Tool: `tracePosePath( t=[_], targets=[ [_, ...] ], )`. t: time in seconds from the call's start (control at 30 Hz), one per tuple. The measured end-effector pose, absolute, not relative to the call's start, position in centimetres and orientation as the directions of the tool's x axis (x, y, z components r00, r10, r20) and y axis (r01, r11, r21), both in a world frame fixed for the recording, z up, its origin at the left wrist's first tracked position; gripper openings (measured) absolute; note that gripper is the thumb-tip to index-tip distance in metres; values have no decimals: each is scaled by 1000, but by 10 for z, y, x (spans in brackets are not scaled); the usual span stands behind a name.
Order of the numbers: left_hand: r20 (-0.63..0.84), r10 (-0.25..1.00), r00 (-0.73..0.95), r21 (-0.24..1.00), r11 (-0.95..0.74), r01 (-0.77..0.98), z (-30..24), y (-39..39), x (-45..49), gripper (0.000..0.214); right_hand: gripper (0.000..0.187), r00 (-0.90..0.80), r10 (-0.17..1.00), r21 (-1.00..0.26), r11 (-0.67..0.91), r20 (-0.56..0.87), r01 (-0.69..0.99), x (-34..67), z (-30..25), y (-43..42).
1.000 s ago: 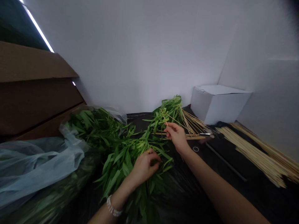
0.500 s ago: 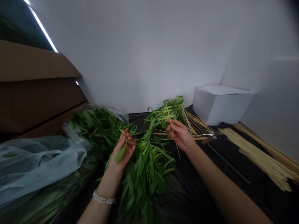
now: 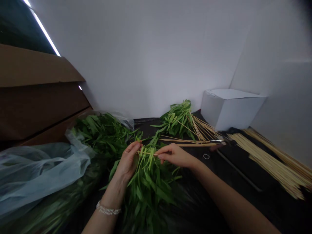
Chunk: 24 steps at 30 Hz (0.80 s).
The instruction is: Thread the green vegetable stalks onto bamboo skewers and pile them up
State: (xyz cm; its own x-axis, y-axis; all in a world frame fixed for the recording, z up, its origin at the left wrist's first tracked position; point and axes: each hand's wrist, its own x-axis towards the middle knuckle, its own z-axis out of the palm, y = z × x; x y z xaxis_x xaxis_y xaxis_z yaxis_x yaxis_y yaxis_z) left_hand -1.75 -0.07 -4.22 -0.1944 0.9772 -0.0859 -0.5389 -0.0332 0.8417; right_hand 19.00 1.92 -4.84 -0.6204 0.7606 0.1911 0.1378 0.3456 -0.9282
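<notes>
My left hand [image 3: 127, 161] is closed round the stem ends of a bunch of green leafy stalks [image 3: 148, 175], palm up, above a black sheet. My right hand [image 3: 174, 155] pinches a thin bamboo skewer [image 3: 146, 153] that lies across those stems and reaches the left fingers. Behind the hands lies a pile of greens threaded on skewers [image 3: 181, 120], sticks fanning to the right.
A clear plastic bag [image 3: 36, 169] with more loose greens [image 3: 102, 135] lies at the left, under brown cardboard [image 3: 36, 97]. A white box [image 3: 229, 109] stands at the back right. A long heap of bare skewers [image 3: 270, 161] lies along the right wall. A small ring [image 3: 206, 156] rests on the black sheet.
My left hand lifted a bunch of stalks from the heap and turned palm up. My right hand picked one skewer from the far pile and brought it left across the stems.
</notes>
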Motion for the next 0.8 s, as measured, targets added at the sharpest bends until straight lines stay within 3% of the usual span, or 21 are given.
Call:
tracePosePath(
  t=[0.23, 0.8],
  targets=[
    [-93, 975, -204, 877, -17, -480, -39, -2, -16, 39, 28, -475, 833, -888, 416, 285, 197, 188, -59, 25],
    [-50, 977, -208, 887, -52, -459, -43, -1, -18, 31, 29, -452, 850, -880, 408, 270, 241, 188, -60, 27]
  ],
)
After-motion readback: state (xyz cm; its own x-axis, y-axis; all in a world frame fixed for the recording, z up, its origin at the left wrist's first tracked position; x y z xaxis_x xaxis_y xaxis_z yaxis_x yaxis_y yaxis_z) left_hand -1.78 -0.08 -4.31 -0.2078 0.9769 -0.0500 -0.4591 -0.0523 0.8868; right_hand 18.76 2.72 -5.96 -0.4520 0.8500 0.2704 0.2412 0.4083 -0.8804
